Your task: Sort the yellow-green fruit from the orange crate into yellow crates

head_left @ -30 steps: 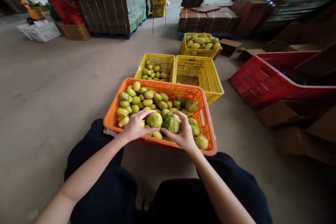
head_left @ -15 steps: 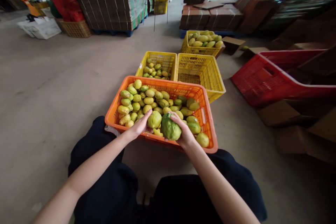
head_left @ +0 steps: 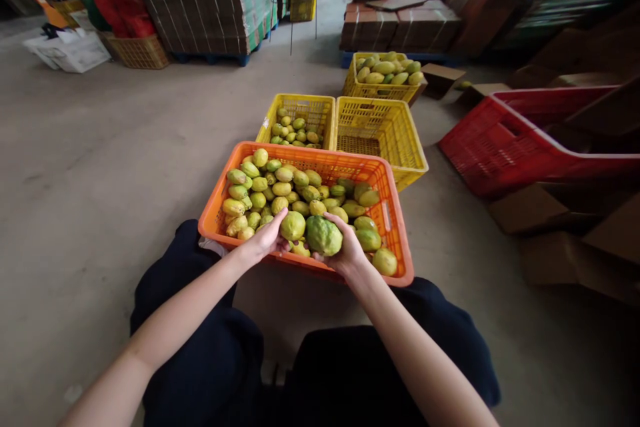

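My left hand is closed round a small, rounded yellow-green papaya, thumb along its side. Beside it, my right hand grips a larger, bumpy green papaya, with the thumb on top and the other fingers mostly hidden beneath. Both fruits are held side by side above the near edge of an orange crate. Many more papayas, yellow to green, lie loose in that crate. It rests at my knees.
Beyond the orange crate stand a yellow crate part-filled with fruit, an empty yellow crate and a heaped yellow crate. A red crate and open cardboard boxes stand at right. Stacked cartons rise behind.
In my right hand the green papaya has turned so that it lies more sideways, with my fingers shifted under it. My left hand keeps its papaya; the view has tilted slightly.
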Demonstrator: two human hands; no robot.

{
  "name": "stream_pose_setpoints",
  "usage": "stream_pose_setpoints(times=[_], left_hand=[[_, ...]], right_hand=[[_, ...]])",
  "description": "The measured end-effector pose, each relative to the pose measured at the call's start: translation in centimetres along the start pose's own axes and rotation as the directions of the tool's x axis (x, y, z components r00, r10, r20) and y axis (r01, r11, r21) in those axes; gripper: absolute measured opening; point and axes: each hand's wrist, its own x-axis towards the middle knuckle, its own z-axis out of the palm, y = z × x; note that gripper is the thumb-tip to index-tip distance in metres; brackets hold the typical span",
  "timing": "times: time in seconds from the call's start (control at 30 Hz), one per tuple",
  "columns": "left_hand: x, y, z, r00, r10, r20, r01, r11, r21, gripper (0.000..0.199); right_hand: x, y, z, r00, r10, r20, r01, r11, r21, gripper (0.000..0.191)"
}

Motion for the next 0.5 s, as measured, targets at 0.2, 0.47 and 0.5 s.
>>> stream_pose_setpoints(times=[0.2,0.47,0.5], left_hand=[[0.3,-0.1,0.0,1.000,-0.012,0.021,0.012,1.000,0.028,0.060],[0.3,0.0,0.1,0.997,-0.071,-0.002,0.071,0.997,-0.006,0.057],[0.3,0.0,0.1,0.997,-0.073,-0.002,0.073,0.997,-0.013,0.056]], right_hand=[[-0.2,-0.2,0.8,0.992,0.055,-0.117,-0.050,0.998,0.048,0.022],[-0.7,-0.2,1.3,0.986,0.042,-0.161,-0.038,0.999,0.029,0.023],[-0.7,-0.2,1.3,0.987,0.041,-0.158,-0.038,0.999,0.026,0.024]])
